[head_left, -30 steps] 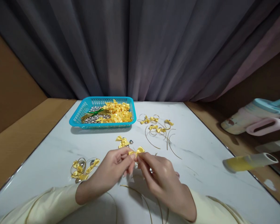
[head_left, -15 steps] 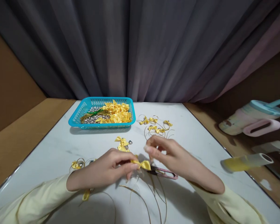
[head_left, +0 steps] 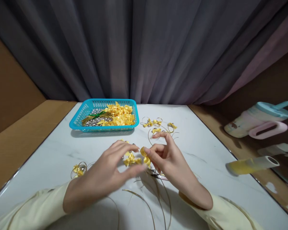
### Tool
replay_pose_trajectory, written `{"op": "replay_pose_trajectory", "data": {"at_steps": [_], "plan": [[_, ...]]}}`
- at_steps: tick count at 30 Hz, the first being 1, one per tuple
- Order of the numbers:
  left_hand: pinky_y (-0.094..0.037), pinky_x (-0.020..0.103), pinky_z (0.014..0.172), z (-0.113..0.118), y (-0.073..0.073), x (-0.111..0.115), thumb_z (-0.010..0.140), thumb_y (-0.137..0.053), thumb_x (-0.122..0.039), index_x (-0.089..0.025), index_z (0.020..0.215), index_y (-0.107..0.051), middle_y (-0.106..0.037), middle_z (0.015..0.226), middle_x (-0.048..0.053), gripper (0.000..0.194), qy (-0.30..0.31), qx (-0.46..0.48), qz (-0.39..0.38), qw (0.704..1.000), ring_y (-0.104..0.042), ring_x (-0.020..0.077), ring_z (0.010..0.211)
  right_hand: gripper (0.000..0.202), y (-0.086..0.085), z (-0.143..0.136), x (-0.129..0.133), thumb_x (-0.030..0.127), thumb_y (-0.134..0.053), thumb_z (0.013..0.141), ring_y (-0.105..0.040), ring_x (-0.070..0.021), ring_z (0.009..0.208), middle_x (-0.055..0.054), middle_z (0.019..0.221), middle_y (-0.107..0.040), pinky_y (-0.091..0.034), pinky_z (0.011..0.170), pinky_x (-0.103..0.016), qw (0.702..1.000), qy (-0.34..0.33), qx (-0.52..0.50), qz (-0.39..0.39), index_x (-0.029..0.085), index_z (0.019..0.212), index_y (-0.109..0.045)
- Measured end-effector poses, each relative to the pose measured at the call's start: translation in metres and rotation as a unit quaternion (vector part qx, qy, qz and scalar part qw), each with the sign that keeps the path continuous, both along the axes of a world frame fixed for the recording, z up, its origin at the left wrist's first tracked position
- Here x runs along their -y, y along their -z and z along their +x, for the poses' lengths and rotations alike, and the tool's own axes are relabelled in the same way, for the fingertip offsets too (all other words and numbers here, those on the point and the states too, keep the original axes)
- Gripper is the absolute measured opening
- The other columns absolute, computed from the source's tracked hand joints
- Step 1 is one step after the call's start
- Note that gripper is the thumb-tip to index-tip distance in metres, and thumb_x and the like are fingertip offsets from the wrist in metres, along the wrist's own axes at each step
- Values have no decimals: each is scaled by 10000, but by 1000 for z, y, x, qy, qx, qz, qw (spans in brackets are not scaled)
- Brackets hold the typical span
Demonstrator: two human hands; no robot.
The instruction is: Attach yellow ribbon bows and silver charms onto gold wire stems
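The blue basket (head_left: 103, 128) stood toward the far edge of the white table (head_left: 194, 129), with yellow bows (head_left: 121, 115) heaped in its right part and silvery beads (head_left: 93, 122) in its left, where a gold bundle (head_left: 87, 118) bound in green lay on top. Nearer the person than the basket and past its right end, the right hand (head_left: 170, 159) pinched a yellow satin bow (head_left: 146, 159) between thumb and fingers. The left hand (head_left: 104, 171), directly on the near side of the basket, was open, thumb spread from the fingers; its blurred thumb tip came close to the pinched bow, and whether they touched could not be told. Small bow pieces (head_left: 131, 159) lay between the hands, on the basket's near side. A snipping tool (head_left: 158, 175), partly hidden, lay under the right hand, farther from the basket, with gold wires (head_left: 144, 202) curving on the tabletop beyond it. Wire loops with bows (head_left: 156, 123) lay just right of the basket; another such cluster (head_left: 79, 170) lay on its near side, beside the left wrist. Well to the basket's right were a tumbler (head_left: 242, 121) with a pink handle and a yellowish tube (head_left: 252, 165).
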State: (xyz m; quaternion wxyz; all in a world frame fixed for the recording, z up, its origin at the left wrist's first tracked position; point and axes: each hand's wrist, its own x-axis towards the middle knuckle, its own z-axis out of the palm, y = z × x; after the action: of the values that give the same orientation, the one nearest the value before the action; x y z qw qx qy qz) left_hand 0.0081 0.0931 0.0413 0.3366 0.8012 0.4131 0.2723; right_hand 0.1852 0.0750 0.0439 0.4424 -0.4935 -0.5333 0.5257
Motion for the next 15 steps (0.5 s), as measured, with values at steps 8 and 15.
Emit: {"op": "replay_pose_trajectory", "data": {"at_steps": [8, 15], "plan": [[-404, 297, 783, 12, 13, 11, 892, -477, -347, -159, 864, -602, -606, 872, 64, 228, 85, -16, -29, 996, -521, 202, 864, 208, 3, -8, 16, 249, -452, 869, -386, -84, 479, 104, 537, -417, -317, 473, -203, 994, -25, 88, 54, 211, 1017, -311], [-398, 256, 720, 11, 13, 10, 921, -386, -234, -162, 787, -601, -570, 766, 26, 264, 85, 2, -47, 995, -513, 154, 774, 191, 4, -3, 14, 193, -437, 868, -372, -83, 475, 106, 531, -418, -304, 473, -202, 987, -38, 132, 79, 235, 1008, -314]]}}
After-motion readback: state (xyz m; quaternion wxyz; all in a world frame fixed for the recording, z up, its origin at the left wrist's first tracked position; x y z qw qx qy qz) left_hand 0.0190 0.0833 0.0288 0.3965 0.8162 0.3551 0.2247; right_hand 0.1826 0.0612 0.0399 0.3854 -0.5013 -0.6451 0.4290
